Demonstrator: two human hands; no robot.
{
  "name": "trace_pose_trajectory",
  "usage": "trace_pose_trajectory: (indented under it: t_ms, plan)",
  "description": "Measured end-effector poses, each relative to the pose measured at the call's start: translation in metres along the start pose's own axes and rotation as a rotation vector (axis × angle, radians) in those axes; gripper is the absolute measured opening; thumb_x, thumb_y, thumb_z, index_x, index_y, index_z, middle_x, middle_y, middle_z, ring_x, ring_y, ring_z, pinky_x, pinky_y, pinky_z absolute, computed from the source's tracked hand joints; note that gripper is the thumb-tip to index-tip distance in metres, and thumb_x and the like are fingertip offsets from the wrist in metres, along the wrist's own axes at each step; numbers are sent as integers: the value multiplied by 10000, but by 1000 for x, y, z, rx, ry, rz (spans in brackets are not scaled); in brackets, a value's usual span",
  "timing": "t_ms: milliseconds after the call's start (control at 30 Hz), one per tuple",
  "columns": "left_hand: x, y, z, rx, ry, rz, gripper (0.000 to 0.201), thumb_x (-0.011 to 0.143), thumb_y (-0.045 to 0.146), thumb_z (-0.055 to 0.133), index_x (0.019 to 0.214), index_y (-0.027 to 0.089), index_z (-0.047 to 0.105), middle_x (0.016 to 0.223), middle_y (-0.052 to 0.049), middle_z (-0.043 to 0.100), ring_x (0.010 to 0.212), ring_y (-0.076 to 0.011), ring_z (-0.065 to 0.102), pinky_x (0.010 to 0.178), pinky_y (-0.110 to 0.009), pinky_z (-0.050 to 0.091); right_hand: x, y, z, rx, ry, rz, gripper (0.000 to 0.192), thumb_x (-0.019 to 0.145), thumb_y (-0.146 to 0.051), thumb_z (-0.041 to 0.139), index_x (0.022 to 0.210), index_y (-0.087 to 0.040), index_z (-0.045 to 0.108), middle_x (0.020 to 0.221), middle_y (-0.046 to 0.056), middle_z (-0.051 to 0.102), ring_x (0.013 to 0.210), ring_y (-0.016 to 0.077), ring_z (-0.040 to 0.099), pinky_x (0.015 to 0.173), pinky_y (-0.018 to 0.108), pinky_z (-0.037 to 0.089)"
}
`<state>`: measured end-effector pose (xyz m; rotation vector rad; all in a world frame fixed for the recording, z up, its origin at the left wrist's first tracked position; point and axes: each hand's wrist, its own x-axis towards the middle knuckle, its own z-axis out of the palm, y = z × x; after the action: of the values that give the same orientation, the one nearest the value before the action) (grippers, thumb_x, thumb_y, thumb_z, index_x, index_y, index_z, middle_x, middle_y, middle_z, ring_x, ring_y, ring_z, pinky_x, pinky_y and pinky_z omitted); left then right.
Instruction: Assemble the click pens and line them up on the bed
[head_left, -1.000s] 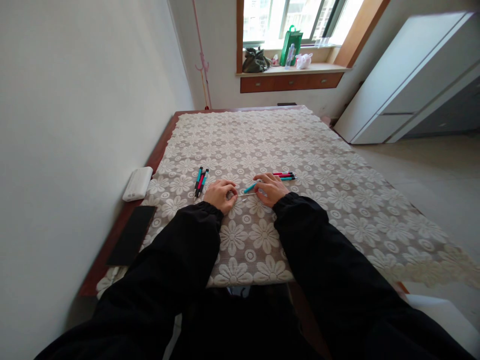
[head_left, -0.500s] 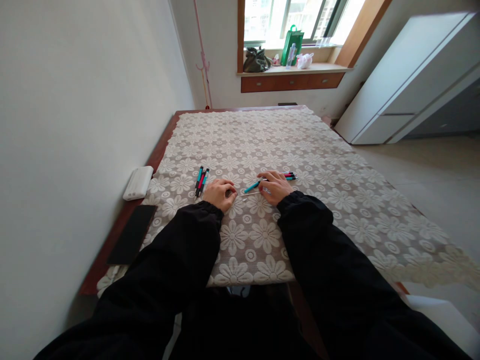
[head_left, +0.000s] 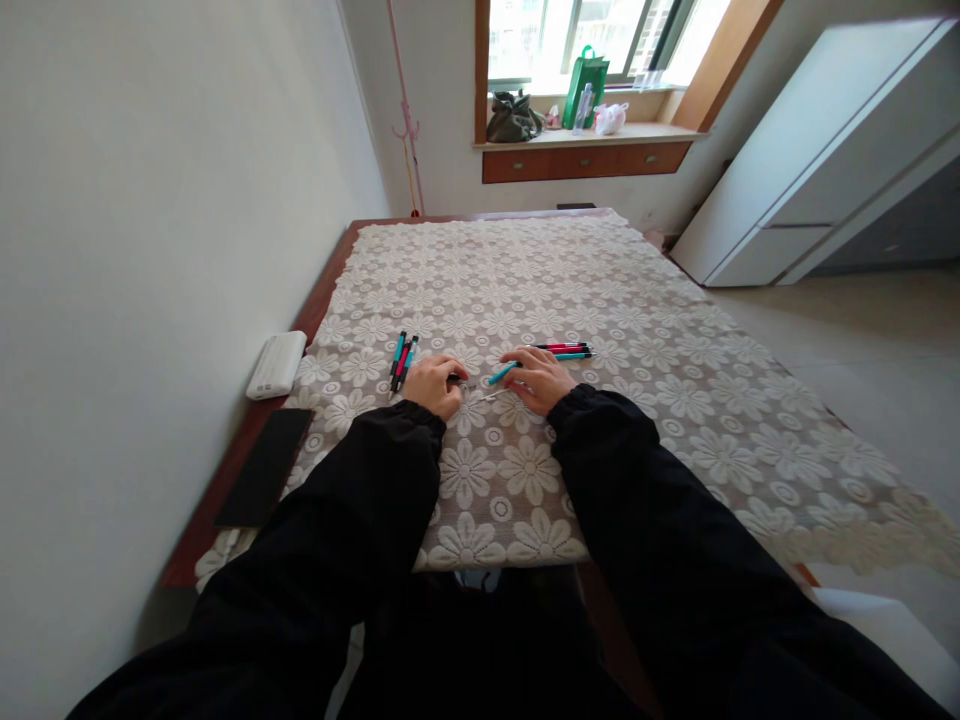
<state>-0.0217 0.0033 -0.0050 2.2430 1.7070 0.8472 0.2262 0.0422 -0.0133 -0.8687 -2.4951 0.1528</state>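
1. While both hands rest on the lace cloth (head_left: 645, 400) that covers the bench (head_left: 315, 300), the right hand (head_left: 538, 378) holds a teal pen (head_left: 501, 373) in its fingers.
2. That pen lies low over the cloth, between the two hands, with its tip pointing left and near.
3. The left hand (head_left: 433, 384) is curled into a loose fist, and its grip pinches something small and dark that is too tiny to make out.
4. A thin pale stick (head_left: 491, 396) lies on the cloth just near the teal pen.
5. Three pens (head_left: 402, 359) lie side by side just left of the left hand.
6. More pens (head_left: 564, 350) lie in a row just right of the right hand.
7. A white box (head_left: 277, 366) sits at the left edge of the bench, and a black phone (head_left: 264, 468) lies nearer on the bare wood.
8. Far off, a green bag (head_left: 584, 88) stands on the window sill.
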Motion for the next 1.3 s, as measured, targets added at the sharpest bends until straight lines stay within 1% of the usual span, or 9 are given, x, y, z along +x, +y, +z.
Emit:
trace_pose_trajectory:
  t_ms: [100, 200, 333, 533, 767, 900, 1067, 1167, 1300]
  plan:
    - [1, -3, 1, 0, -31, 25, 364, 666, 12, 515, 863, 230, 729, 1066, -23, 732, 1051, -238, 624, 1003, -412, 485, 0, 0, 0, 27, -20, 13, 206, 916, -190, 557, 937, -267, 748, 1222, 57, 679, 1184, 265, 539, 1017, 471, 393]
    - [2, -6, 3, -13, -62, 46, 387, 677, 2, 493, 896, 220, 724, 1029, -32, 737, 1044, -233, 631, 996, -398, 495, 1, 1, 0, 34, -38, 22, 205, 924, -215, 557, 976, -268, 749, 1180, 53, 701, 1147, 262, 560, 1005, 467, 391]
    - [3, -7, 6, -73, -70, 63, 347, 715, 18, 494, 899, 215, 711, 1012, -31, 741, 1029, -216, 650, 998, -370, 507, 1, 0, 0, 33, -61, 17, 206, 912, -243, 590, 1041, -276, 748, 1176, 61, 698, 1141, 269, 563, 996, 467, 389]
    - [1, -5, 8, -145, -86, 55, 311, 738, 60, 523, 945, 215, 695, 997, -25, 748, 990, -203, 674, 935, -348, 542, 0, 0, 1, 46, -68, -18, 205, 890, -288, 636, 1067, -273, 738, 1176, 70, 686, 1127, 268, 567, 1001, 465, 390]
    - [1, -1, 5, -101, -64, 103, 286, 671, 42, 521, 846, 215, 667, 1004, -38, 733, 1017, -214, 655, 982, -368, 517, 0, -3, 2, 69, -34, -65, 159, 873, -294, 666, 1020, -275, 723, 1281, 76, 639, 1214, 282, 531, 1048, 489, 383]
    - [1, 0, 5, -74, -63, 109, 200, 694, 93, 561, 822, 222, 646, 981, -39, 730, 990, -221, 650, 953, -373, 520, 1, -9, 0, 106, -29, -94, 108, 889, -276, 637, 958, -273, 720, 1269, 69, 642, 1203, 268, 539, 1043, 482, 398]
    - [0, -1, 5, -40, -50, 115, 154, 688, 105, 571, 781, 222, 607, 908, -44, 711, 926, -225, 639, 895, -371, 518, 2, -13, -2, 117, -56, -127, 83, 881, -275, 638, 895, -267, 719, 1260, 63, 649, 1210, 264, 535, 1045, 475, 403]
    - [0, -1, 5, -5, -53, 91, 150, 693, 115, 575, 795, 221, 606, 859, -45, 689, 879, -224, 633, 835, -360, 515, 2, -13, -1, 118, -56, -136, 92, 889, -287, 631, 890, -259, 719, 1271, 67, 644, 1225, 265, 526, 1046, 471, 403]
    - [0, 1, 4, 13, -52, 66, 147, 701, 129, 591, 812, 219, 621, 842, -45, 686, 858, -228, 636, 815, -365, 510, 1, -13, 0, 118, -68, -127, 99, 890, -288, 629, 916, -264, 721, 1289, 66, 635, 1239, 264, 517, 1046, 470, 405]
